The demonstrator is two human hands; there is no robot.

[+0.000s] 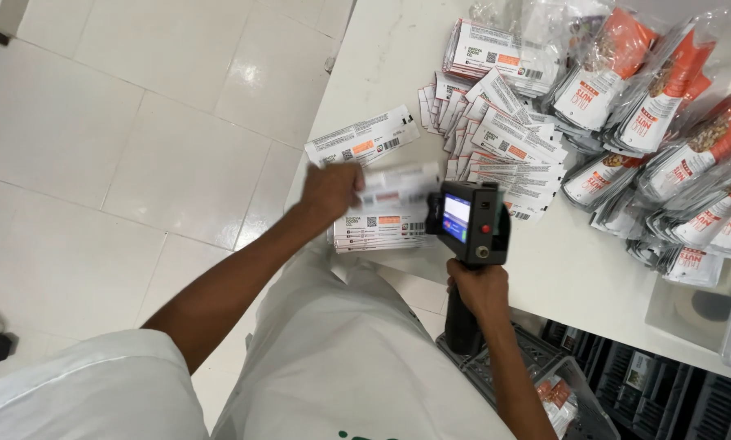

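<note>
My right hand (pixel 481 289) grips the black handle of a handheld printer gun (pixel 468 222), whose small lit screen faces me. The gun's head rests against a stack of flat white pouches (pixel 382 230) at the white table's near edge. My left hand (pixel 331 189) holds one white pouch (pixel 398 186), blurred by motion, just above that stack. Another single white pouch (pixel 362 138) lies a little farther out, near the table's left edge.
A fanned pile of white pouches (pixel 504 134) covers the middle of the white table (pixel 561 269). Bundles of orange-and-white pouches in clear wrap (pixel 667 122) fill the right. Dark crates (pixel 626 383) stand under the table. White floor tiles (pixel 137 147) lie to the left.
</note>
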